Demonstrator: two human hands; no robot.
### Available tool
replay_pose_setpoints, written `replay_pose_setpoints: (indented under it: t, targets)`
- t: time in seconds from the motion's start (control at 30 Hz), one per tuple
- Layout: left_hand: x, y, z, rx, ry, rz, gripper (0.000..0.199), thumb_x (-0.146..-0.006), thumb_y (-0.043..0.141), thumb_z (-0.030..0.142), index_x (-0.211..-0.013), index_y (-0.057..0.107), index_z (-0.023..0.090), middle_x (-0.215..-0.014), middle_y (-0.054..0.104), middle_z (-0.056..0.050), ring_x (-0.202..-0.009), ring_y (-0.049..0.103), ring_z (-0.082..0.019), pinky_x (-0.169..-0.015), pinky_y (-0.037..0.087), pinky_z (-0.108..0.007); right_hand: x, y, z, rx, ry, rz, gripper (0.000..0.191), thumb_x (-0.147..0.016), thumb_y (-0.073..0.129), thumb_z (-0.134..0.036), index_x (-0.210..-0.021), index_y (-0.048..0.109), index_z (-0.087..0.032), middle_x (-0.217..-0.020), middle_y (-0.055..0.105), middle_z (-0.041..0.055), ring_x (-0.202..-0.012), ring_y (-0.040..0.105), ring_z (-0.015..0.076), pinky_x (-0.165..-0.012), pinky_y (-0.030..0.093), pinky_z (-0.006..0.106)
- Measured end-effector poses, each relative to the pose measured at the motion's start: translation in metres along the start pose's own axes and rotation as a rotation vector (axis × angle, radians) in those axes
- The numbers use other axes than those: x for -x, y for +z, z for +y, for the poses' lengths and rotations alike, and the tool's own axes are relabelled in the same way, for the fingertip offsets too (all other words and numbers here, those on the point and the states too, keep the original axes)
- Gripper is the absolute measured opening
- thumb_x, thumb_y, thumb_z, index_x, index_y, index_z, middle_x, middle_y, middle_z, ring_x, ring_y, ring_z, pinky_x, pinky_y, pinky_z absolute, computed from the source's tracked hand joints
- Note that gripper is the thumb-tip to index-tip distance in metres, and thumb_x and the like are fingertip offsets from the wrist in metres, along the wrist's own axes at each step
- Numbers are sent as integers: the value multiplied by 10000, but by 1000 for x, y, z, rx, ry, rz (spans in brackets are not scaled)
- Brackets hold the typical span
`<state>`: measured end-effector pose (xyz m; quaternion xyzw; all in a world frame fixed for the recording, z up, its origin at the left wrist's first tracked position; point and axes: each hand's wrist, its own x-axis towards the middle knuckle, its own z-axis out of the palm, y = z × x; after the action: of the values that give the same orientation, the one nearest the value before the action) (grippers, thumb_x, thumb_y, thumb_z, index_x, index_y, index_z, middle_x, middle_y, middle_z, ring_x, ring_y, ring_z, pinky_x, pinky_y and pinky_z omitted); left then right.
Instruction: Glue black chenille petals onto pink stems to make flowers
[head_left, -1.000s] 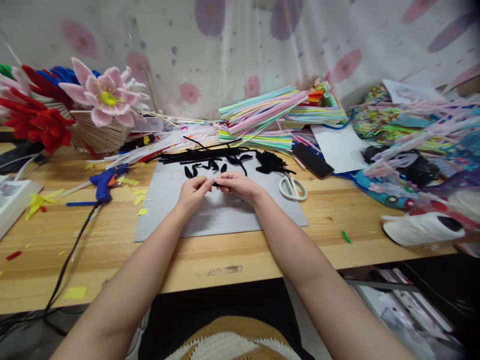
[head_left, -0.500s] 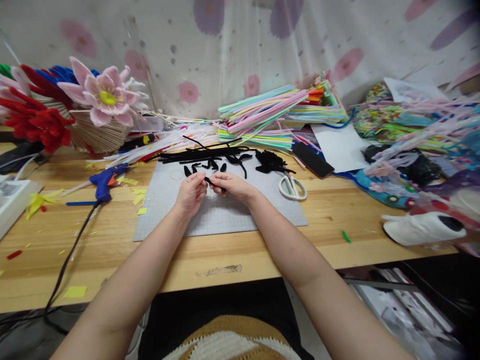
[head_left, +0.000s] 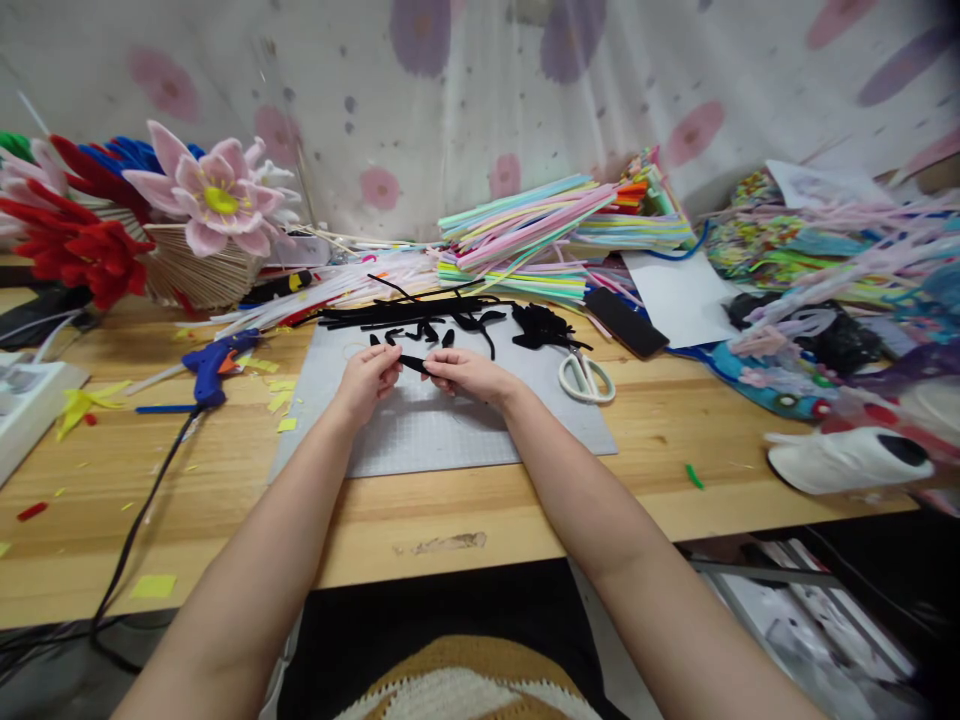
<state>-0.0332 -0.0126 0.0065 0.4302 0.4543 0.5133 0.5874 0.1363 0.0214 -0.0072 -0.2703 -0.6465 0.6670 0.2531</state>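
Between my two hands a short black pipe cleaner piece (head_left: 413,363) is stretched level above the grey cutting mat (head_left: 435,440). My left hand (head_left: 369,382) pinches its left end, and my right hand (head_left: 466,375) pinches its right end. Just beyond my fingers lie several small bent black pieces (head_left: 427,331). Behind those is a bundle of straight black pipe cleaners (head_left: 405,312). A black fuzzy flower shape (head_left: 541,325) rests at the mat's upper right, beside white-handled scissors (head_left: 586,378).
To the left is a blue glue gun (head_left: 214,368) with its cord running off the table's front edge. Pink and red fuzzy flowers (head_left: 217,200) stand behind it. Pastel pipe cleaners (head_left: 532,220) are piled at the back. A phone (head_left: 626,322) and a white computer mouse (head_left: 847,460) lie rightward.
My left hand has moved slightly left, away from my right hand. More of the black piece now shows between them.
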Motion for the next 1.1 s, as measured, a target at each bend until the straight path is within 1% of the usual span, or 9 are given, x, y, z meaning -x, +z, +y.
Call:
replay_pose_setpoints:
  t: [0.17,0.33,0.47,0.53,0.6,0.8,0.87,0.97,1.1]
  targets:
    - [2,2,2,35,20,-3,328,-610,675,331,-508,417,155,-379,284,81,-321,202,-10,-320,105,-160,3,0,-3,8,14,-9,260,-786,540,-395,-774,587,-140,-529,414,-62,-471,362,46,-463,301,183]
    - [1,3,2,140,11,9,344,-617,663,337,-511,385,165,-381,243,96,-319,178,-9,-317,119,-154,5,3,-7,-51,64,-87,264,-732,613,-328,-900,643,-126,-640,555,-14,-563,469,56,-511,351,183]
    - [1,11,-5,40,65,161,346,-652,627,469,-577,493,159,-413,389,55,-366,372,-49,-343,279,-168,-2,8,-1,-51,78,64,215,-714,628,-300,-831,656,-123,-622,575,-9,-544,477,54,-491,356,177]
    - [2,15,-8,-68,110,211,348,-621,658,479,-644,575,141,-471,479,29,-420,446,-69,-376,339,-180,-6,11,2,-43,77,148,179,-712,630,-287,-775,648,-120,-605,567,-15,-518,459,47,-473,354,172]
    - [3,17,-9,-114,129,235,336,-589,697,444,-670,617,128,-516,521,18,-452,469,-71,-394,362,-179,-7,13,3,-57,65,171,182,-728,618,-300,-745,634,-119,-622,572,-11,-521,464,47,-476,371,172]
    - [1,11,-6,-9,42,135,361,-599,701,419,-771,656,105,-490,487,24,-459,481,-73,-387,356,-168,-2,11,-1,-196,129,44,219,-759,603,-354,-796,617,-139,-641,571,-11,-547,502,54,-507,421,174]
    - [1,10,-6,-8,54,134,343,-589,713,402,-755,650,109,-491,481,29,-454,483,-74,-381,350,-169,-2,10,0,-204,136,15,210,-748,618,-342,-809,622,-141,-635,564,-15,-545,504,52,-488,413,165]
    - [2,12,-6,9,86,150,307,-553,741,364,-716,645,122,-541,522,25,-474,501,-70,-427,390,-178,-4,8,3,-185,109,55,208,-735,626,-336,-790,634,-135,-651,575,-6,-548,506,50,-451,389,151]
    - [1,14,-11,10,50,101,279,-550,745,364,-656,650,123,-573,575,1,-502,524,-77,-469,405,-188,-6,10,5,-149,102,140,195,-729,628,-324,-725,624,-128,-612,577,-5,-526,503,54,-433,380,154]
